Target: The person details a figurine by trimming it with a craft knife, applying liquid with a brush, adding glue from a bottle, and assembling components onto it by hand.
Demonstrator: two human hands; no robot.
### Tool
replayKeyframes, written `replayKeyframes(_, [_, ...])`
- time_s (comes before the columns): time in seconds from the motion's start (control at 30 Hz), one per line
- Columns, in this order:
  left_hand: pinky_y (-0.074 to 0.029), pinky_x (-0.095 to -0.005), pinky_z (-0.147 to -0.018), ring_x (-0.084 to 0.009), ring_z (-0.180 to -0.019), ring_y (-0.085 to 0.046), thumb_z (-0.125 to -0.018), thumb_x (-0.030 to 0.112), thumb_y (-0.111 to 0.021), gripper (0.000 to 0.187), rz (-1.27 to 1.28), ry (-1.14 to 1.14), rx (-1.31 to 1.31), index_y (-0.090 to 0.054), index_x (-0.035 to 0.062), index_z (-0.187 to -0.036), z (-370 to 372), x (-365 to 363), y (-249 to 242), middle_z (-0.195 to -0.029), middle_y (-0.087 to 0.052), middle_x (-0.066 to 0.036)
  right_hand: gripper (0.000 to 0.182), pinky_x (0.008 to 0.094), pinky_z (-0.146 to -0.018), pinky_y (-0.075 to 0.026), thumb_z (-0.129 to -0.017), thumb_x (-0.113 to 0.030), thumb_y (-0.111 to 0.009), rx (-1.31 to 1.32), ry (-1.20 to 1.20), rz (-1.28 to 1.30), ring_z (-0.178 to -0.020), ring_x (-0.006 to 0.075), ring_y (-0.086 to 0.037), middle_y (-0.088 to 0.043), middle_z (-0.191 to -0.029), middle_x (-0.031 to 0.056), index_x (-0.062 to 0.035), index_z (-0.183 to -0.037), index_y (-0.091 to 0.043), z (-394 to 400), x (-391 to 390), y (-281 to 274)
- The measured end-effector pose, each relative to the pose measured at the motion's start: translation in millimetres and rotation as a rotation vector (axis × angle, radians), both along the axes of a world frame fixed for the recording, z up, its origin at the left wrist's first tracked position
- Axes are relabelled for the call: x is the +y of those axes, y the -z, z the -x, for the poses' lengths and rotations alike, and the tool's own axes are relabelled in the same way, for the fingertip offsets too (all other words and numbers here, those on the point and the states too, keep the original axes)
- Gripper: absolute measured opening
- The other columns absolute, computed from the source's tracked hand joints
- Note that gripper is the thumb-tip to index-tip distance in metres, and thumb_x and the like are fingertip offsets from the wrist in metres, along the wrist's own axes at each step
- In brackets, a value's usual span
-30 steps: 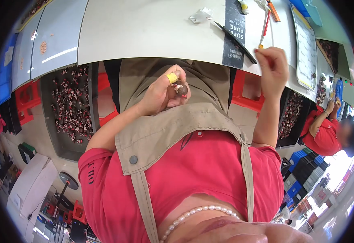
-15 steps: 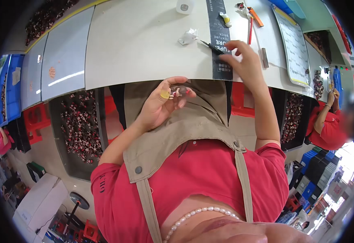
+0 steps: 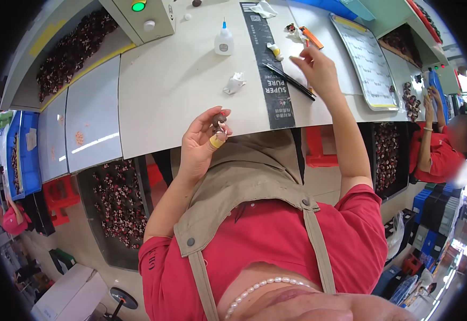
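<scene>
My left hand is closed around a small figurine with a round brown head and a pale pinkish body, held upright at the table's front edge. A yellow band wraps one finger of this hand. My right hand hovers over the table, its thumb and index finger apart with nothing seen between them. Below and left of it, a black pen lies across the dark printed strip. Close to its fingertips are a small yellow-and-white tube and an orange object.
A white dropper bottle with a blue tip and a crumpled tissue are on the table. At right lies a printed sheet in a tray. Bins of figurines sit below the edge. A co-worker sits at far right.
My right hand has moved up and away from the black pen, which now lies fully exposed. The figurine in my left hand has been turned head-up. The head view has shifted, showing more table.
</scene>
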State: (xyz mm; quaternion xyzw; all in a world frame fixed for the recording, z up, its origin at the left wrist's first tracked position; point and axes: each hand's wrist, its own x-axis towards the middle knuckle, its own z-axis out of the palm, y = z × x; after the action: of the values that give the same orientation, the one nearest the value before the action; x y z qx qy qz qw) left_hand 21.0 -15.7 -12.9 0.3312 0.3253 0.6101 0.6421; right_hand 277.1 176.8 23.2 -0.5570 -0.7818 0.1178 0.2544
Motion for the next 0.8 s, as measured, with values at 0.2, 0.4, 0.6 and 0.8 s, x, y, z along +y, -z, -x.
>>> replayKeyframes(0.2, [-0.044,-0.0294,-0.089,-0.016,-0.094,-0.056,-0.08,0.001,-0.064,0.059,-0.035,-0.058,0.067,-0.038,0.0,-0.133,-6.3,9.8,-9.5,-0.126,-0.049,-0.016,0.028,0.0338,-0.064,-0.049,-0.079,-0.018,-0.059,0.086,0.162,0.265,-0.068,0.0234,-0.063,-0.064,-0.078,0.015,0.001,-0.099,-0.057,-27.5,32.1,10.1])
replayKeyframes(0.4, [-0.043,-0.0303,-0.091,-0.0193,-0.103,-0.056,-0.081,-0.003,-0.062,0.059,0.038,0.011,0.103,-0.037,-0.0003,-0.134,-5.0,9.4,-4.6,-0.128,-0.048,-0.016,0.021,0.0233,-0.059,-0.043,-0.091,-0.016,-0.054,0.526,0.024,0.059,-0.068,0.0098,-0.057,-0.062,-0.079,0.0049,0.0004,-0.101,-0.061,-21.0,14.7,-27.4])
replayKeyframes(0.6, [-0.042,-0.0311,-0.094,-0.0198,-0.104,-0.056,-0.081,-0.002,-0.062,0.058,0.012,-0.002,0.105,-0.036,-0.0009,-0.134,-5.2,19.2,-8.5,-0.126,-0.05,-0.014,0.022,0.0208,-0.058,-0.047,-0.096,-0.022,-0.046,1.027,-0.437,0.414,-0.065,0.0088,-0.058,-0.062,-0.083,0.0068,-0.0015,-0.096,-0.054,34.7,-30.4,-37.4])
replayKeyframes(0.8, [-0.042,-0.0311,-0.094,-0.0199,-0.105,-0.056,-0.082,-0.001,-0.062,0.058,0.013,0.013,0.174,-0.036,-0.0016,-0.134,2.3,33.3,-11.7,-0.125,-0.05,-0.013,0.022,0.0198,-0.057,-0.046,-0.097,-0.022,-0.044,1.121,-0.512,0.571,-0.064,0.009,-0.057,-0.06,-0.086,0.0084,-0.0018,-0.101,-0.052,74.5,-45.2,-30.2])
